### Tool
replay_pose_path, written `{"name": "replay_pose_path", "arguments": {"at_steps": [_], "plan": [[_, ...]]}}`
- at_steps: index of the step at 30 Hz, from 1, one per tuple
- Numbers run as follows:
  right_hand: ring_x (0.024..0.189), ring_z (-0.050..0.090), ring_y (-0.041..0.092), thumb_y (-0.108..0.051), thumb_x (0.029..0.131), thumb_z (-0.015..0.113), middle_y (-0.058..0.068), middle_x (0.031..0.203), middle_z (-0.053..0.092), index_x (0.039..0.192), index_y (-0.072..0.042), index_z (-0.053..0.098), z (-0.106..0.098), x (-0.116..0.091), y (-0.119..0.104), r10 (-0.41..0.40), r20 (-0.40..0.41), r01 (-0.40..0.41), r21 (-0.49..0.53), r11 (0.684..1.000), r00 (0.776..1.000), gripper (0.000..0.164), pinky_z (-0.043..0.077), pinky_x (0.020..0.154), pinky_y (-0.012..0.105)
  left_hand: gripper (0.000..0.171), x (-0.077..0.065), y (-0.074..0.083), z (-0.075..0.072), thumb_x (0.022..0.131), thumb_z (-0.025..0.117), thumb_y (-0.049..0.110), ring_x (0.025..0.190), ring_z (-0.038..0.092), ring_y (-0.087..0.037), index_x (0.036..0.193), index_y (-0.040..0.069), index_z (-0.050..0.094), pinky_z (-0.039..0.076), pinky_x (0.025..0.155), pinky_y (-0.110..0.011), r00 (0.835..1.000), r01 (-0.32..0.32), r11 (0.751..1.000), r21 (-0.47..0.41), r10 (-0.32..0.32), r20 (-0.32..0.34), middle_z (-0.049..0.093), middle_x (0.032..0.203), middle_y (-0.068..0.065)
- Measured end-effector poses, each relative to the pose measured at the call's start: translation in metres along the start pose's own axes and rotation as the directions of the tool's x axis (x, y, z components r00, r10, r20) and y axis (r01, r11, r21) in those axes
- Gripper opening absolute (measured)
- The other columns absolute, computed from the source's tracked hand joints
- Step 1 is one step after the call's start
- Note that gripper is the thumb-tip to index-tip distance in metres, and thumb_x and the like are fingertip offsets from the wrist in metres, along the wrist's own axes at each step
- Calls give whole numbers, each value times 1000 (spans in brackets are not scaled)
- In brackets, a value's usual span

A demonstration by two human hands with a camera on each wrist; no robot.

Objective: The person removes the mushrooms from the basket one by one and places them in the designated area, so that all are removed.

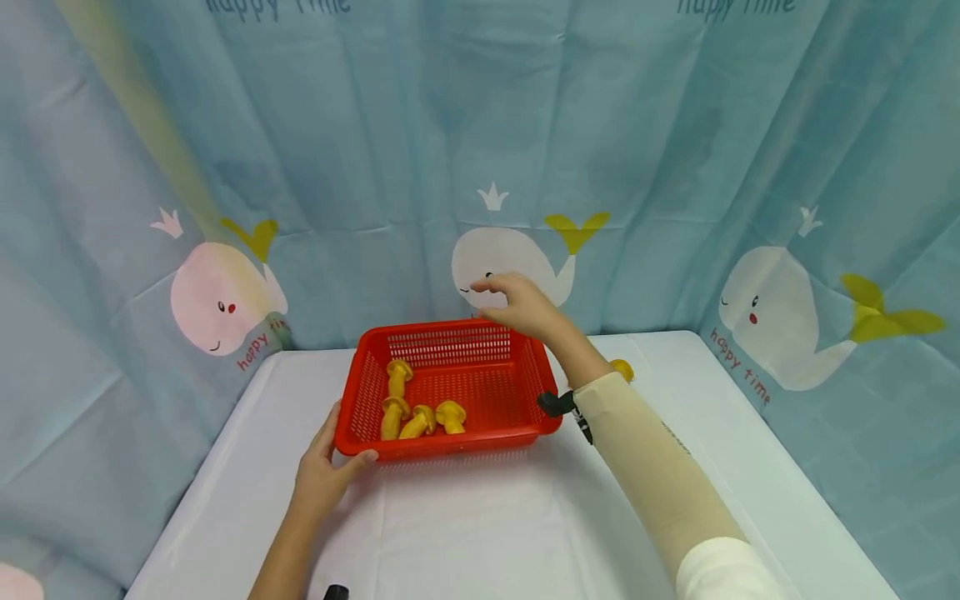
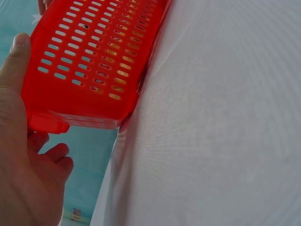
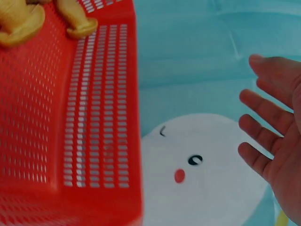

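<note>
A red plastic basket [image 1: 450, 446] with slotted walls stands on the table. Several yellow-brown mushrooms [image 1: 452, 415] lie inside, toward its left and near side. At the basket's near left corner my left hand [image 1: 321, 475] grips the rim, thumb on the near side; the left wrist view shows its other fingers curled below the rim. My right hand [image 1: 521, 307] is raised over the basket's far right corner, holding nothing. In the right wrist view, its fingers [image 3: 263, 132] are spread and apart from the basket.
Partly hidden behind my right forearm, a small yellow object [image 1: 622, 369] lies on the white-covered table [image 1: 465, 533]. A blue curtain [image 1: 420, 167] with whale prints rises behind the table and on both sides. A black strap [image 1: 557, 405] is on my right wrist.
</note>
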State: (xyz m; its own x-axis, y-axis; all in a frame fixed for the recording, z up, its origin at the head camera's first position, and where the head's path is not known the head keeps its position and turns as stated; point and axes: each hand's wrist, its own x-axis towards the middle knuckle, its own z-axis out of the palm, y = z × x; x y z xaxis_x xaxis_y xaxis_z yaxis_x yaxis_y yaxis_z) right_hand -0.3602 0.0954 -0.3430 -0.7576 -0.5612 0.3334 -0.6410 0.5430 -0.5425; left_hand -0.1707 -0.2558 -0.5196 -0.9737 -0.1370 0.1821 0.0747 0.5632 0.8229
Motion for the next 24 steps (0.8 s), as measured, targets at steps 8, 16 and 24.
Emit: {"name": "replay_pose_path", "arguments": {"at_steps": [8,16,24], "plan": [[133,54,29,-23,97,73,5,141,64,142,-11,61,27,30,-7,9,29,-10,52,999,1000,49,45,113,43,102,-1,1,1,85,82,44,154,30,-34,163,43,16,41,111,-62,1000,-9,1000,6,9,-15,28,169,-2],[131,55,25,-24,97,73,2,137,65,141,-13,62,61,53,-10,48,15,-50,105,993,999,47,48,110,38,103,1,-1,-2,85,82,43,154,29,-34,164,40,15,41,111,-61,1000,-18,1000,14,19,-13,27,169,-2],[126,58,27,-26,96,74,1,130,68,136,-16,66,101,59,-4,127,-26,-120,181,976,992,42,51,104,38,103,-2,0,-1,86,81,43,154,29,-35,165,36,14,41,111,-60,1000,-15,1000,15,15,-5,27,169,-3]]}}
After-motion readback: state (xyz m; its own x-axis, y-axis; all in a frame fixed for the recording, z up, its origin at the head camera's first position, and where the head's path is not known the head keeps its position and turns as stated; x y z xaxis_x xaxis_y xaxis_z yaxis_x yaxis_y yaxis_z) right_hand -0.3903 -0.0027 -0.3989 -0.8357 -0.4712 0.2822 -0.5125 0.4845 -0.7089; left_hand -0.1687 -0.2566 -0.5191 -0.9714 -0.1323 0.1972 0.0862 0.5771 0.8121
